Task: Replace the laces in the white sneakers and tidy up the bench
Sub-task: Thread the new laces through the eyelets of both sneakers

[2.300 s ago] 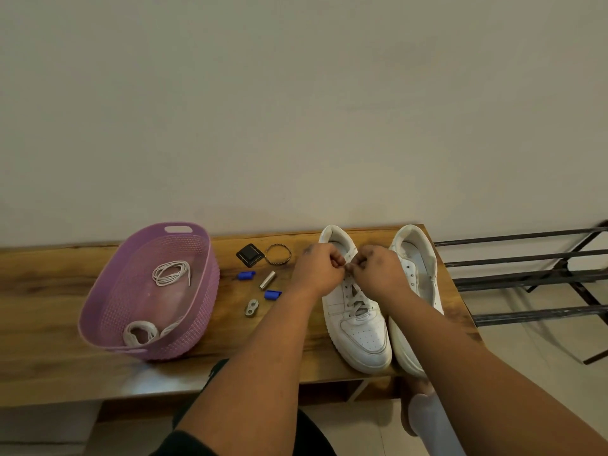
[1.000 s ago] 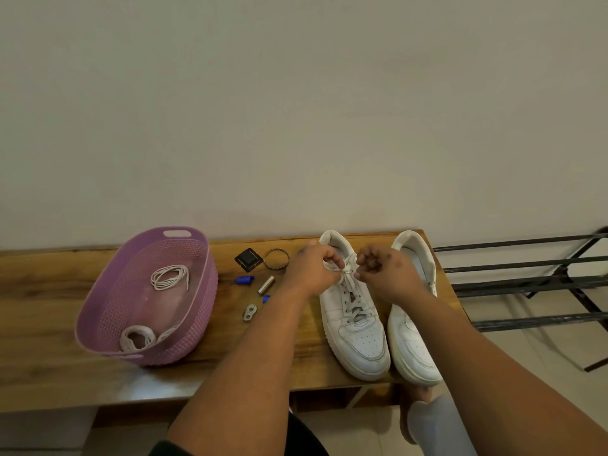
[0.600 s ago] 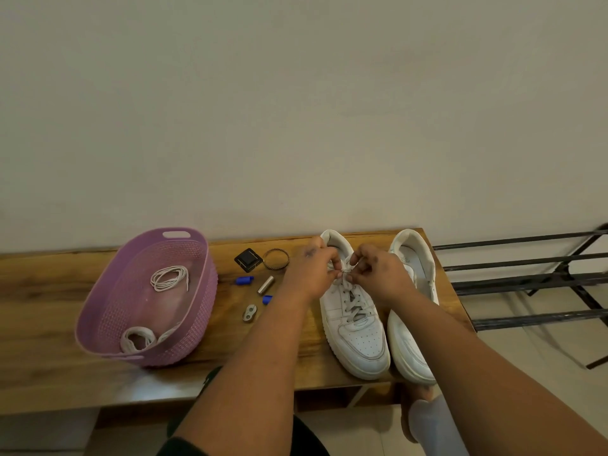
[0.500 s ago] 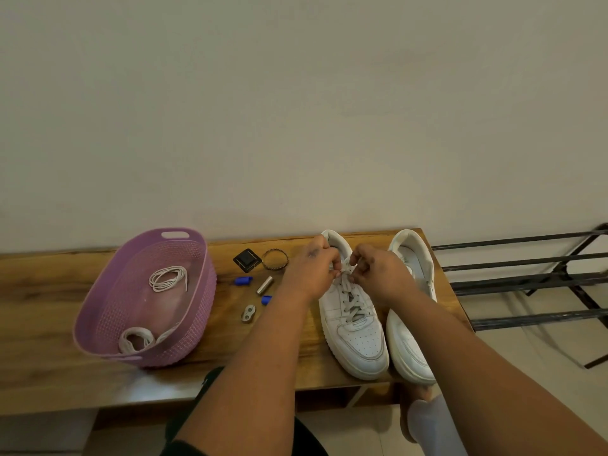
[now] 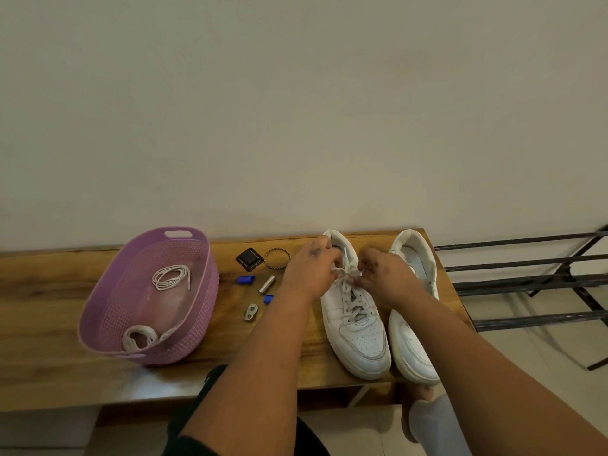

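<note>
Two sneakers [image 5: 357, 327] [image 5: 413, 337], one basket [image 5: 197, 311], two hands [image 5: 311, 271] [image 5: 383, 274].

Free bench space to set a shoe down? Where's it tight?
Bare wood on the bench left of the purple basket, and the front strip between basket and left sneaker. Crowded: small parts between basket and left hand, from black square piece to metal clip. Sneakers fill the right end.
</note>
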